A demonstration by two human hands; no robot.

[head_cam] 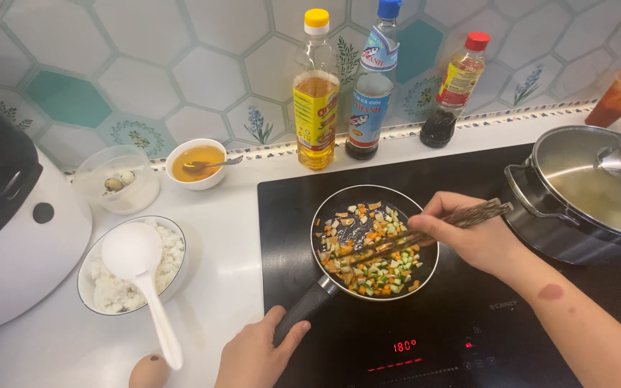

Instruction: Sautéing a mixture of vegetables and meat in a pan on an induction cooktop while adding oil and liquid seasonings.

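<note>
A small black frying pan (pixel 425 269) sits on the black induction cooktop (pixel 468 330), filled with diced orange, green and pale vegetables (pixel 368 248). My left hand (pixel 256 353) grips the pan's dark handle (pixel 307 305) at the near left. My right hand (pixel 472 233) holds a pair of dark wooden chopsticks (pixel 468 214), whose tips reach into the vegetables near the pan's middle.
A steel pot (pixel 576 194) with a ladle stands on the cooktop's right. Three bottles (pixel 368 86) line the tiled wall. On the white counter: a bowl of rice (pixel 174 248) with a white paddle (pixel 141 269), a bowl of yellow liquid (pixel 195 164), a plastic tub (pixel 116 179), a rice cooker (pixel 16 223), an egg (pixel 149 372).
</note>
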